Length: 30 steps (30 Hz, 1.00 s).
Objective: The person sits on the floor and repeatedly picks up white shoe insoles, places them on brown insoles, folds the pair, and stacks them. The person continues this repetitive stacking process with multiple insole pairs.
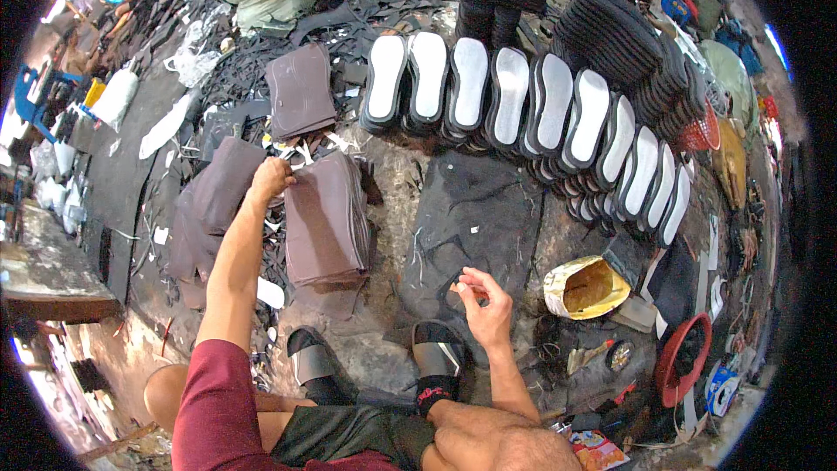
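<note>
My left hand (274,179) reaches forward, its fingers closed at the upper left corner of a stack of brown sheets (327,222). The fingertips seem to grip a sheet's corner, though they are partly hidden. My right hand (486,303) is raised above the ground near my right foot, thumb and fingers pinched together. What the pinch holds, if anything, is too small to name. Below this hand lies a dark mat (475,218). Ahead of it, a curved row of stacked shoe insoles (507,96) shows white tops and black edges.
Another brown stack (301,92) lies farther off, with loose brown sheets (228,183) at the left. To the right are an open yellow-lined can (588,288), a red basket (684,359) and a tape roll (619,355). Dark scraps (384,0) and piled black insoles (610,30) fill the back.
</note>
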{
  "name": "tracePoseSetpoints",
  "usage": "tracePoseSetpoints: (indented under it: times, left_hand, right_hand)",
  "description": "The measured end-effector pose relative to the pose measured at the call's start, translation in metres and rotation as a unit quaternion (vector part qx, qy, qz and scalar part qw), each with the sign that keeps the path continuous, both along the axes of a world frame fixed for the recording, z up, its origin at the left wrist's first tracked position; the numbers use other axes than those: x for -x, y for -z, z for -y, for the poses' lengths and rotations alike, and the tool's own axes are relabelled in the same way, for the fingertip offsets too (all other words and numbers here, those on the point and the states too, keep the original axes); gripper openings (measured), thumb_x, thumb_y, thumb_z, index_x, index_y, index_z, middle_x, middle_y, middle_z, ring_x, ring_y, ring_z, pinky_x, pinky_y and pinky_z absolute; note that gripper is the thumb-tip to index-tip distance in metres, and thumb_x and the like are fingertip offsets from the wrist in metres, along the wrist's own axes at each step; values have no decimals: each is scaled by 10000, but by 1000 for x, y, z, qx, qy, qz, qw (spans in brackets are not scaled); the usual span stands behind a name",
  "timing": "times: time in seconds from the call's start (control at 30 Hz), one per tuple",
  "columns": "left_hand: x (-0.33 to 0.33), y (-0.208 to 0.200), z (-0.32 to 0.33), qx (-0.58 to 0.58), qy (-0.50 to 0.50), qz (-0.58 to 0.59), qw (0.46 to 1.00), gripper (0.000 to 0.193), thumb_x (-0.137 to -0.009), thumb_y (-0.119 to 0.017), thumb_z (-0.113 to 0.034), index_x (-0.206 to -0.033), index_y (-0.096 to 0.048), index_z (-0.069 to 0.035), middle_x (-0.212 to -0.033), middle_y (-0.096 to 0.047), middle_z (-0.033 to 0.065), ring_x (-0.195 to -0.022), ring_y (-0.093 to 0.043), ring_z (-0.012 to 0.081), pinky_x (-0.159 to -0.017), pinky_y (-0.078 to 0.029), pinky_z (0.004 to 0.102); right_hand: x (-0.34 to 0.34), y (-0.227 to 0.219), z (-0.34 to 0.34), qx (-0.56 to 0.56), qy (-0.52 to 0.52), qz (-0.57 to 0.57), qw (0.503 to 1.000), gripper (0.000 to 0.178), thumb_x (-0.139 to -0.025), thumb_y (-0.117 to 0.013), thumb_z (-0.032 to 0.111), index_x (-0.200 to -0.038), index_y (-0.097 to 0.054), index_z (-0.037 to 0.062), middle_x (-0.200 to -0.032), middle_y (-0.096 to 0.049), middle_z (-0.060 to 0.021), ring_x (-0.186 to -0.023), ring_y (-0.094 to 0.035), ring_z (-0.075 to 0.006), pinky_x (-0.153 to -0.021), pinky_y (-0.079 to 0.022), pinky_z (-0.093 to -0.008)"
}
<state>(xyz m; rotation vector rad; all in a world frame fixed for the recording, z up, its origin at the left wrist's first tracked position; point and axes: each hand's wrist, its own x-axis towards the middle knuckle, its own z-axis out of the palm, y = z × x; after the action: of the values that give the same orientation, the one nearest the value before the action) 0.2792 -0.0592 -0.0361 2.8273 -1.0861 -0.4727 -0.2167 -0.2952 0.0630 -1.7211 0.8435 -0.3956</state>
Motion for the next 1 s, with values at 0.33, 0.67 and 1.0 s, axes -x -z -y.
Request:
tracePoseSetpoints:
  times: [0.33,0.67,1.0]
  left_hand:
    - [115,-96,38,-43,186,-259,947,203,-828,-625,-232,-830,-684,-37,-762,-688,168,-753,-697,293,-686,-545,441]
    - [366,-215,52,350,185,-358,845,421,-821,-817,-244,-1146,-683,-13,-1050,-718,158,-913,-697,309,-785,-569,383]
    - [252,-134,216,377,119,-119,911,647,-787,-801,-148,-1363,-526,-39,-1339,-572,198,-1234,-560,322,-1054,-451,410]
  right_hand:
    - [-15,20,-21,-116,-84,7,990,406,-924,-711,187,-1288,-621,31,-1089,-731,-138,-934,-710,-192,-809,-564,-318]
    - [-39,-58,-3,-169,-91,150,970,476,-914,-604,5,-1379,-502,-1,-1278,-620,-93,-1182,-580,-189,-1061,-424,-341]
    - [-17,-4,88,358,88,-6,929,685,-859,-727,232,-1463,-442,80,-1467,-461,-213,-1337,-439,-416,-1125,-345,-495]
